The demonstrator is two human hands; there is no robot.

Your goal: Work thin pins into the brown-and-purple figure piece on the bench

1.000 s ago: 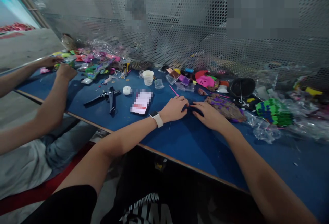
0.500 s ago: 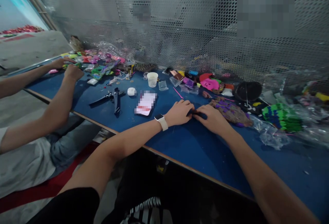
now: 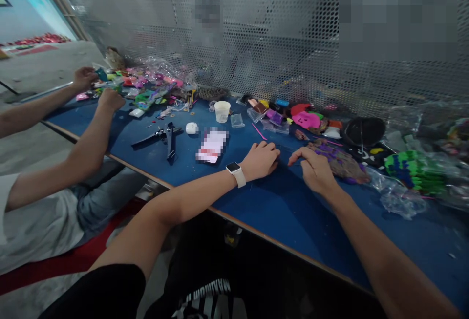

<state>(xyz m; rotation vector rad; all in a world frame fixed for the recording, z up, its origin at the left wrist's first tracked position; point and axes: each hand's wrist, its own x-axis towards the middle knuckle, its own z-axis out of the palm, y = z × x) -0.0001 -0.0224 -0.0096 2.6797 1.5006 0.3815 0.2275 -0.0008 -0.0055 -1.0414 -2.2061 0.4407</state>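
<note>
My left hand, with a pale-banded watch on the wrist, rests low over the blue table. Its fingers are curled together, and whatever they hold, if anything, is hidden beneath them. A short gap to the right, my right hand is raised slightly, forefinger bent forward and apart from the thumb, with nothing visible in it. Just beyond my right hand lies a lumpy brown and purple clay piece. A pink stick lies past my left fingers. Left of that hand is a phone with a lit screen.
Pliers-like black tools, a white case and a paper cup stand leftward. Coloured clay, a dark round lid-like piece and clear plastic line the mesh wall. A co-worker's hands work at far left.
My hands have separated; the right has opened away from the small dark thing both were pinching. The co-worker's far hand has lifted a teal piece. The view has shifted slightly.
</note>
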